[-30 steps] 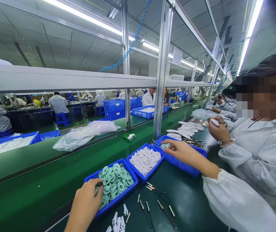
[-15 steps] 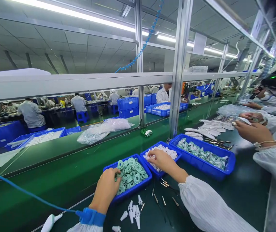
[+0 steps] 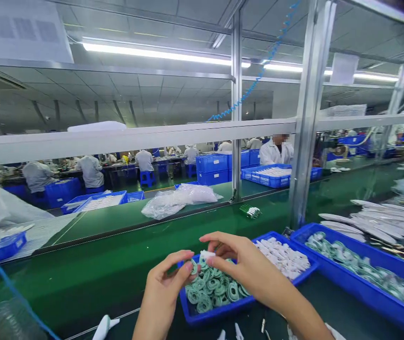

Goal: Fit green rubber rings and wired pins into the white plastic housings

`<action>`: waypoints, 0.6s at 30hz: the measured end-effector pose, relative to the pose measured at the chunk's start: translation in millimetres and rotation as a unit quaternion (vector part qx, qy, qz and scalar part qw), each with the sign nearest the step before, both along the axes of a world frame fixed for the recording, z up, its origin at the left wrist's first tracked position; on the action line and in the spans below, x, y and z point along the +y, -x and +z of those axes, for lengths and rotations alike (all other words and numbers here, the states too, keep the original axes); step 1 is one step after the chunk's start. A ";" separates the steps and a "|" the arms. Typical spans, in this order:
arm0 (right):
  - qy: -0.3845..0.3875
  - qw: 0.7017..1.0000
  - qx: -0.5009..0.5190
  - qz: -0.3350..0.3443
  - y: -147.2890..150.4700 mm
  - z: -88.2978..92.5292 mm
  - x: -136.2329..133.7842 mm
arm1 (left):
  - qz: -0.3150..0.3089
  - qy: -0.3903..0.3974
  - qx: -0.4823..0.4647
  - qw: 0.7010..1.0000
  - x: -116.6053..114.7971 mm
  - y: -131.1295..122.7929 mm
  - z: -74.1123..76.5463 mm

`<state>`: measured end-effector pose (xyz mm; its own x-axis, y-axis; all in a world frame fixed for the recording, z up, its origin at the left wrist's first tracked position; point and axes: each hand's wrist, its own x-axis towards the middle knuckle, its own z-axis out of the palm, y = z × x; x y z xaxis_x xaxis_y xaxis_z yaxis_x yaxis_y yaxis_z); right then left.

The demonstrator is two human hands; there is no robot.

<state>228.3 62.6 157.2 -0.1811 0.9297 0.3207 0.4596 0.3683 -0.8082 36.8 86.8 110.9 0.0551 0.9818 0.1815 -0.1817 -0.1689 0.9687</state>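
My left hand (image 3: pixel 168 278) pinches a pale green ring (image 3: pixel 194 267) between thumb and fingers, above the left edge of a blue tray full of green rings (image 3: pixel 205 302). Facing it, my right hand (image 3: pixel 240 259) holds a small white part (image 3: pixel 207 255) at its fingertips, over the same tray. The two pieces are close together but apart. Behind my right wrist is a blue tray of small white parts (image 3: pixel 283 257). A third blue tray (image 3: pixel 368 269), holding green and white pieces, stands to the right.
Long white pieces (image 3: pixel 375 219) lie at the right. A metal post (image 3: pixel 306 118) rises behind the trays. A plastic bag (image 3: pixel 180 198) rests on the far ledge. A white and green piece (image 3: pixel 105 327) lies at front left; people in white sit beyond.
Both hands have lifted out of their trays and come near each other, now with a ring in the left and a white part in the right. The view has turned right-to-left, shifting the scene rightward.
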 end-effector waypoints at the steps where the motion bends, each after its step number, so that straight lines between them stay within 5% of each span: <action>1: 0.004 0.999 0.026 0.019 10.4 4.7 -1.7 | 0.010 0.006 -0.054 0.998 -4.4 1.1 6.3; 8: -0.005 0.984 0.167 0.060 51.5 2.9 0.3 | 0.067 -0.010 -0.158 0.985 -14.0 11.1 25.4; 18: -0.033 0.977 0.211 0.018 60.9 -14.4 10.3 | 0.026 -0.001 -0.025 0.999 -19.8 23.5 29.9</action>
<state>167.4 73.0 142.8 -0.0529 0.9000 0.4327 0.0762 0.4357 -0.8969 13.3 66.9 140.9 -0.0061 0.9826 0.1854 -0.2208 -0.1822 0.9582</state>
